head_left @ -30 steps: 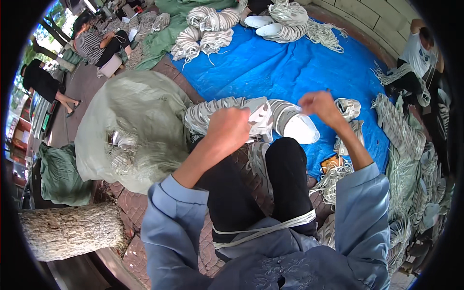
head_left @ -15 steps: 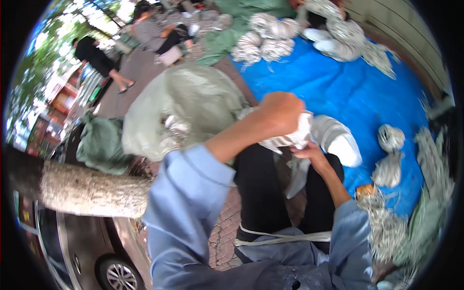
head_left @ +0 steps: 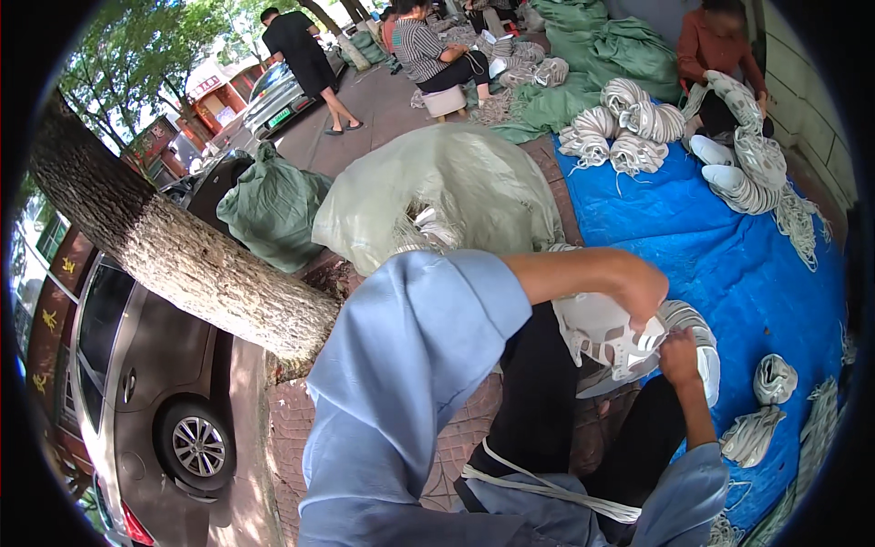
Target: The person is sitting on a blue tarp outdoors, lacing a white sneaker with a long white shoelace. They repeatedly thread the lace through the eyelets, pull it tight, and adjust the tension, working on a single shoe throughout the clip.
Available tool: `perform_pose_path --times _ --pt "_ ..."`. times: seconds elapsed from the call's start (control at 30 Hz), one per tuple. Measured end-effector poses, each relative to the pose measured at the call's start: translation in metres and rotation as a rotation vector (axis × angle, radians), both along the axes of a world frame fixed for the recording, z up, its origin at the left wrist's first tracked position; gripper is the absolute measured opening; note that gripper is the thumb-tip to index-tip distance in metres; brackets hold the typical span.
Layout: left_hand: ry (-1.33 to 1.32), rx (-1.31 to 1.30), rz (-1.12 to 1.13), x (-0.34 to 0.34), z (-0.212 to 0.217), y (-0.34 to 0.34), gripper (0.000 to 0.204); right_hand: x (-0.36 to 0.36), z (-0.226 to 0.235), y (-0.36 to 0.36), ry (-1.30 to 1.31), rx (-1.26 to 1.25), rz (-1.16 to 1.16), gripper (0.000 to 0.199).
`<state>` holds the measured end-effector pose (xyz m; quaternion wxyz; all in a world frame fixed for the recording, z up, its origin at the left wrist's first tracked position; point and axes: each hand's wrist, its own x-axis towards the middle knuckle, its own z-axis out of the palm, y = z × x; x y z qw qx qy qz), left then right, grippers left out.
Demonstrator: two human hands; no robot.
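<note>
Over my knees lies a white shoe upper (head_left: pixel 592 333) with cut-out eyelet strips. My left hand (head_left: pixel 638 290) reaches across it from the left, its fingers bent down and closed at the eyelets. Close beside, at the upper's right edge, my right hand (head_left: pixel 680 359) is closed in a pinch; what it pinches is too small to make out. Just beyond the right hand sits a nested stack of white shoe uppers (head_left: pixel 700 330). A bunch of white laces (head_left: pixel 556 492) lies across my lap.
Bundled uppers (head_left: pixel 636 153) and a person in a rust-coloured top (head_left: pixel 720 55) are on the far blue tarp (head_left: pixel 656 228). A large pale sack (head_left: pixel 474 173) stands ahead. Left are a tree trunk (head_left: pixel 200 264), a green sack (head_left: pixel 273 205) and a parked car (head_left: pixel 150 383).
The view has turned, so the scene sits further right and lower. My left hand has come down onto the upper, and my right hand has risen beside it and closed.
</note>
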<state>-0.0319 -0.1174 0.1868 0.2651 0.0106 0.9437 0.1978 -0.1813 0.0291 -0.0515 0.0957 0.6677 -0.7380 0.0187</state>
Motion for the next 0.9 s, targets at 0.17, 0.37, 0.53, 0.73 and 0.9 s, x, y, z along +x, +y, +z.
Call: perform_pose_path --times 0.17,0.37,0.53,0.73,0.9 --pt "-0.016 0.690 0.253 0.047 -0.040 0.012 0.026 -0.023 0.062 0.001 -0.560 -0.263 -0.022 0.023" --pt "0.046 1.928 0.623 0.095 -0.092 0.080 0.045 0.005 0.084 -0.020 -0.908 0.265 0.152 0.047" --pt "0.197 2.300 0.682 0.083 -0.129 0.126 0.050 -0.012 0.073 -0.045 -1.056 0.752 0.167 0.049" --pt "0.314 2.422 0.939 0.075 -0.201 0.155 0.040 -0.078 0.013 0.066 -1.902 0.050 -0.180 0.049" --pt "0.216 2.352 1.270 0.061 -0.239 0.173 0.033 -0.084 -0.096 0.147 -2.209 -0.775 -0.343 0.048"
